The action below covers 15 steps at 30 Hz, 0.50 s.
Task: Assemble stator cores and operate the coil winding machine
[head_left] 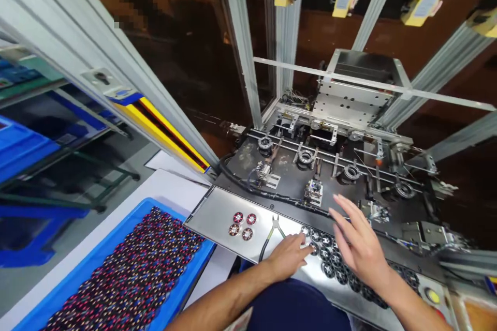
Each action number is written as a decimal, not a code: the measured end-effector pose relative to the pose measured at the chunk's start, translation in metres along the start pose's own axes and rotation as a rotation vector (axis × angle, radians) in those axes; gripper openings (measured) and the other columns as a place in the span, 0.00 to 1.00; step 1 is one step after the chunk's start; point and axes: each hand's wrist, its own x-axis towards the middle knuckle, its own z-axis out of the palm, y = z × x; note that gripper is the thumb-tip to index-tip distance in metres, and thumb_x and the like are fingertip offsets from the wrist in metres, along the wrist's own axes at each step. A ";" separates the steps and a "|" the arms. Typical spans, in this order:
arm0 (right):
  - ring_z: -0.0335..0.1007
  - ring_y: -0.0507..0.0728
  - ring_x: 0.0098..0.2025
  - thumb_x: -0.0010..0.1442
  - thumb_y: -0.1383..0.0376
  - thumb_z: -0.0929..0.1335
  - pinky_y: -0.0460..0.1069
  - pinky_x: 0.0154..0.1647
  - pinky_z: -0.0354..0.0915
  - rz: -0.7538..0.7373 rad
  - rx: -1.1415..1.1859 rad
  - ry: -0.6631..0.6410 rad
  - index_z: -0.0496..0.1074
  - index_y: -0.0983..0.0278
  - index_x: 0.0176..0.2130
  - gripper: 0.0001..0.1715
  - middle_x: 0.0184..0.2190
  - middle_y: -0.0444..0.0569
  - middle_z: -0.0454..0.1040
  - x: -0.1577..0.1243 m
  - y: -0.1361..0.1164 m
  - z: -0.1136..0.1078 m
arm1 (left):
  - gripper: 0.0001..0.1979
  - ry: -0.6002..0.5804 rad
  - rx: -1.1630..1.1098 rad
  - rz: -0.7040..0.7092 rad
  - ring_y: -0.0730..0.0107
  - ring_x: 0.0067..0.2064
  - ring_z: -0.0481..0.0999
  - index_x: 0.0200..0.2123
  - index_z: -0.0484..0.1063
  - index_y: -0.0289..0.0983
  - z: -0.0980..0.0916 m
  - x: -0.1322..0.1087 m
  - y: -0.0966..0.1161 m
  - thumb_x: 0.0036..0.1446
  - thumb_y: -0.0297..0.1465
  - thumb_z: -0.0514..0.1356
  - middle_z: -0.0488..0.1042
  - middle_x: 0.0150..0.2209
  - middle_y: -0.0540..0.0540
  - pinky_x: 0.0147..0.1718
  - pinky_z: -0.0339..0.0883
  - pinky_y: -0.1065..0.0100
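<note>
My left hand (288, 258) reaches over the steel ledge with its fingers apart. Its fingertips touch or hover at the left end of a cluster of black, ring-shaped motor stator cores (328, 269); a firm hold on any of them does not show. Above the same cluster, my right hand (361, 251) is raised, fingers stretched out and holding nothing. Side cutters (275, 222) lie beside my left hand, their handles partly behind it. Further left on the ledge sit several wound stators (247, 234) with red and copper-coloured coils.
A blue tray (145, 204) packed with wound stators stands at lower left. Beyond the ledge is a machine with ring-shaped fixtures (305, 157) and a black cable (248, 190). An aluminium post with a yellow strip (171, 134) rises at left. A yellow button (432, 296) is at right.
</note>
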 end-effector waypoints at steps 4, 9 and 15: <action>0.60 0.68 0.62 0.59 0.76 0.65 0.71 0.56 0.65 0.202 0.053 0.001 0.60 0.57 0.61 0.34 0.59 0.61 0.64 -0.079 -0.002 0.004 | 0.09 -0.002 -0.023 -0.058 0.49 0.53 0.69 0.41 0.73 0.35 0.010 0.001 0.000 0.55 0.24 0.62 0.70 0.50 0.37 0.55 0.59 0.48; 0.72 0.63 0.50 0.60 0.72 0.67 0.64 0.48 0.73 0.246 0.186 -0.076 0.64 0.54 0.58 0.28 0.48 0.55 0.74 -0.098 -0.015 0.026 | 0.06 0.055 -0.213 -0.113 0.55 0.47 0.71 0.38 0.71 0.35 -0.007 -0.006 0.013 0.56 0.26 0.63 0.74 0.41 0.41 0.52 0.61 0.53; 0.73 0.57 0.44 0.62 0.68 0.67 0.51 0.41 0.74 0.223 0.382 -0.170 0.65 0.55 0.57 0.24 0.43 0.50 0.73 -0.049 -0.035 0.025 | 0.11 0.103 -0.604 -0.074 0.68 0.40 0.72 0.43 0.69 0.37 -0.063 -0.031 0.052 0.58 0.35 0.61 0.73 0.38 0.47 0.43 0.66 0.67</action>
